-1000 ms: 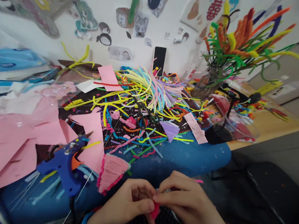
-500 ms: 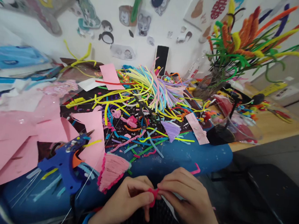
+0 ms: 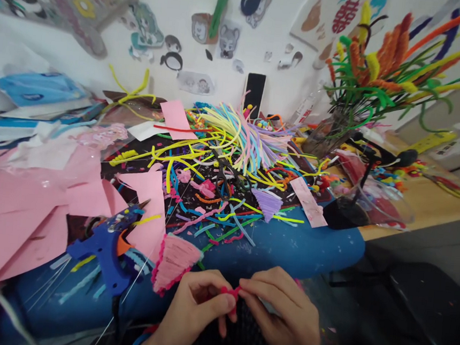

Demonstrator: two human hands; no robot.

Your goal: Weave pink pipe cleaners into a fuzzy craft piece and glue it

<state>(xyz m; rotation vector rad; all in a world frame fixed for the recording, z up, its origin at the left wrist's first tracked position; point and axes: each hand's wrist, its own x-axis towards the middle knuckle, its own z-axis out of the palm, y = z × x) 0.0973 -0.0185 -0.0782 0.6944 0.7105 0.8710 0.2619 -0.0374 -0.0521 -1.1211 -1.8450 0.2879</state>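
My left hand [image 3: 197, 309] and my right hand [image 3: 282, 314] meet at the bottom centre, just in front of the blue table edge [image 3: 296, 248]. Both pinch a short red-pink pipe cleaner [image 3: 231, 292] between thumb and fingers, fingertips touching. A pink fan-shaped pipe-cleaner piece [image 3: 174, 261] lies on the table edge just left of my left hand. A blue hot-glue gun [image 3: 106, 250] rests further left. Under my hands is dark fabric.
Loose pipe cleaners in many colours [image 3: 232, 146] cover the table middle, with scissors [image 3: 227, 175] among them. Pink paper sheets [image 3: 21, 213] spread over the left. A vase of pipe-cleaner flowers [image 3: 367, 72] stands back right; a phone [image 3: 255, 91] leans on the wall.
My hands have shifted slightly lower and closer together, working the red-pink pipe cleaner. The loose pink end seen beyond my right hand half a second ago is hidden now. The view has drifted left a little.
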